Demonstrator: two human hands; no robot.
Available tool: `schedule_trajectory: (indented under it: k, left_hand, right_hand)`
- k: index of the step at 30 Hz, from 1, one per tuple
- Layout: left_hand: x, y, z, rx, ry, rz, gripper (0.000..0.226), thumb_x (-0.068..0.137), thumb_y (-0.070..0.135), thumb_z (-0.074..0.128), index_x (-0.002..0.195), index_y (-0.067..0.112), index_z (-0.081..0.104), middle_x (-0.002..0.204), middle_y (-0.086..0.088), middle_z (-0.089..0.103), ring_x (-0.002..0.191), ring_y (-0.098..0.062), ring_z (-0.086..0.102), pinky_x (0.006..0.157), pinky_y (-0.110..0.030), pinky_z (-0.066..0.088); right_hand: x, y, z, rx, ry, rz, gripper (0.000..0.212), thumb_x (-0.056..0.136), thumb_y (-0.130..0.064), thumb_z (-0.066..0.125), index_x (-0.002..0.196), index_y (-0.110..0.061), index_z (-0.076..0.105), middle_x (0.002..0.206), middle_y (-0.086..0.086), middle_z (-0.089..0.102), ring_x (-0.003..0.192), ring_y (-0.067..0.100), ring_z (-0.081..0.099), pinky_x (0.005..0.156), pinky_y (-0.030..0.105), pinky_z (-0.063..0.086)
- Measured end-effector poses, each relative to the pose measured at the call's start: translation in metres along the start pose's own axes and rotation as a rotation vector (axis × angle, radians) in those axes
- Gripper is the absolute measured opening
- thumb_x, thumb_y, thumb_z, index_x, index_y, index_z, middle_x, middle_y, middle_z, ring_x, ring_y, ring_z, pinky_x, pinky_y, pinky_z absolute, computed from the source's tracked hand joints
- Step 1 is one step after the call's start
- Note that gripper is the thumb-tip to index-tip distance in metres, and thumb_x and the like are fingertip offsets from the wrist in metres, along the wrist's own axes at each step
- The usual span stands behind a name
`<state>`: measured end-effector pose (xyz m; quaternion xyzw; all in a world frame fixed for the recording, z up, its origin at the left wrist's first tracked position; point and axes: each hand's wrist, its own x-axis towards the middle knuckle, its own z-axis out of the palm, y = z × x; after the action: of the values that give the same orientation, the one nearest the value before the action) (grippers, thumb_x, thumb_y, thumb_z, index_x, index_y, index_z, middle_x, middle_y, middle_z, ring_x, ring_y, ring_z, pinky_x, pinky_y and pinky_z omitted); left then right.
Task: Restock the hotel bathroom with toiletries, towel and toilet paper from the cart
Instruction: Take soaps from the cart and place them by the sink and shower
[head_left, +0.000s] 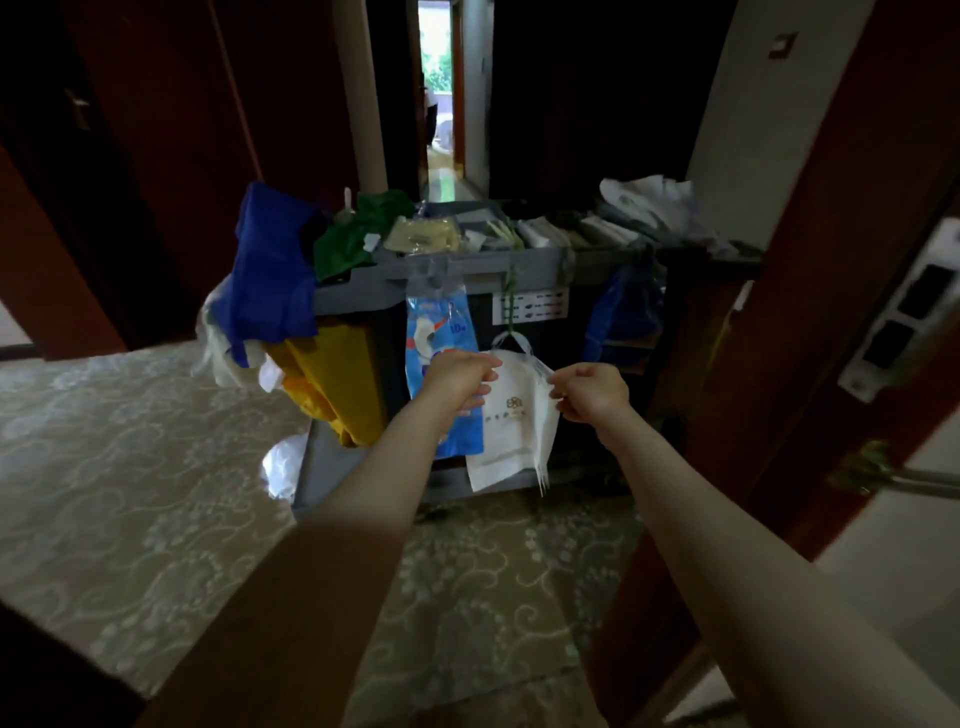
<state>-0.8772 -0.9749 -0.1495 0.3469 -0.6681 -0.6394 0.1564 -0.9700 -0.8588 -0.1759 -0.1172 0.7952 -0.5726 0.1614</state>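
Observation:
A grey housekeeping cart (467, 270) stands in the corridor ahead, its top tray filled with packets and folded supplies. From its front hangs a white bag with a gold logo (511, 431), beside a blue and white plastic pack (441, 332). My left hand (457, 376) pinches the white bag's upper left edge. My right hand (589, 392) pinches its upper right edge. Both hands hold the bag's mouth apart at the cart's front.
A blue cloth (270, 270) and a yellow bag (332, 384) hang on the cart's left side, a green cloth (358, 228) lies on top. A dark wooden door (810, 322) with a metal handle (883, 475) stands at my right. Patterned carpet (130, 493) covers the floor.

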Motion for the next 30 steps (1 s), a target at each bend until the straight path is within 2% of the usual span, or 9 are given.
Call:
schedule_trajectory:
  k: [4,7,9,12,18,22,26,28,30]
  left_hand:
    - [0.069,0.020,0.010,0.010,-0.069,-0.010,0.010,0.093,0.013,0.052,0.093,0.012,0.062,0.075,0.003,0.055,0.065,-0.007,0.050,0.061,-0.017,0.046]
    - [0.129,0.032,0.022,0.024,-0.127,0.003,0.019,0.095,0.012,0.047,0.084,0.014,0.062,0.074,0.002,0.057,0.063,-0.008,0.051,0.061,-0.017,0.046]
    - [0.171,0.042,0.030,0.032,-0.132,0.014,0.019,0.095,0.010,0.047,0.087,0.015,0.064,0.074,0.001,0.058,0.062,-0.008,0.051,0.060,-0.017,0.048]
    - [0.232,0.062,0.044,0.036,-0.125,0.028,0.018,0.094,0.008,0.049,0.086,0.014,0.064,0.072,0.001,0.058,0.059,-0.008,0.050,0.054,-0.016,0.047]
    - [0.348,0.115,0.079,0.039,-0.157,0.076,0.018,0.096,0.009,0.046,0.099,0.008,0.064,0.072,-0.002,0.058,0.058,-0.012,0.050,0.062,-0.024,0.048]
    - [0.417,0.142,0.098,0.054,-0.209,0.056,0.018,0.097,0.015,0.047,0.090,0.015,0.063,0.080,0.001,0.061,0.067,-0.011,0.056,0.064,-0.021,0.050]
    - [0.479,0.155,0.113,0.021,-0.228,0.045,0.016,0.095,0.013,0.051,0.101,0.009,0.065,0.081,-0.002,0.060,0.066,-0.013,0.055,0.060,-0.019,0.051]
    - [0.505,0.161,0.125,0.023,-0.234,0.092,0.015,0.096,0.011,0.049,0.092,0.009,0.063,0.076,-0.002,0.057,0.064,-0.012,0.051,0.054,-0.016,0.047]
    - [0.536,0.170,0.142,0.048,-0.228,0.145,0.017,0.095,0.010,0.049,0.086,0.010,0.064,0.074,-0.002,0.056,0.062,-0.011,0.050,0.058,-0.018,0.045]
  right_hand:
    - [0.060,-0.014,0.015,-0.004,0.018,-0.005,0.014,0.089,-0.005,0.052,0.083,-0.006,0.065,0.070,0.006,0.058,0.057,0.012,0.052,0.055,0.023,0.045]
    - [0.121,-0.018,0.020,-0.013,0.067,0.019,0.024,0.087,-0.003,0.052,0.069,-0.012,0.063,0.074,0.009,0.062,0.059,0.013,0.053,0.059,0.026,0.048]
    - [0.164,-0.022,0.023,-0.015,0.099,0.021,0.020,0.087,-0.003,0.052,0.073,-0.009,0.066,0.073,0.009,0.062,0.058,0.014,0.053,0.060,0.028,0.048]
    - [0.227,-0.035,0.028,0.022,0.123,0.024,0.014,0.090,-0.006,0.052,0.086,-0.006,0.065,0.066,0.004,0.058,0.053,0.013,0.050,0.051,0.022,0.044]
    - [0.353,-0.067,0.023,0.000,0.107,-0.005,0.017,0.086,-0.007,0.056,0.080,0.002,0.069,0.066,0.012,0.058,0.062,0.022,0.054,0.059,0.032,0.046]
    - [0.424,-0.082,0.015,0.013,0.102,0.023,0.021,0.085,-0.004,0.059,0.065,-0.010,0.061,0.060,0.010,0.056,0.054,0.018,0.052,0.053,0.027,0.044]
    - [0.481,-0.084,0.009,0.020,0.094,0.062,0.014,0.089,-0.007,0.053,0.084,-0.003,0.065,0.065,0.008,0.056,0.054,0.013,0.050,0.053,0.023,0.044]
    - [0.510,-0.084,0.003,0.006,0.112,0.045,0.016,0.088,-0.004,0.055,0.096,0.003,0.067,0.068,0.010,0.058,0.057,0.014,0.052,0.057,0.024,0.048]
    - [0.544,-0.087,-0.004,0.002,0.136,0.032,0.015,0.087,-0.003,0.058,0.095,0.005,0.067,0.066,0.010,0.059,0.057,0.016,0.054,0.063,0.028,0.053]
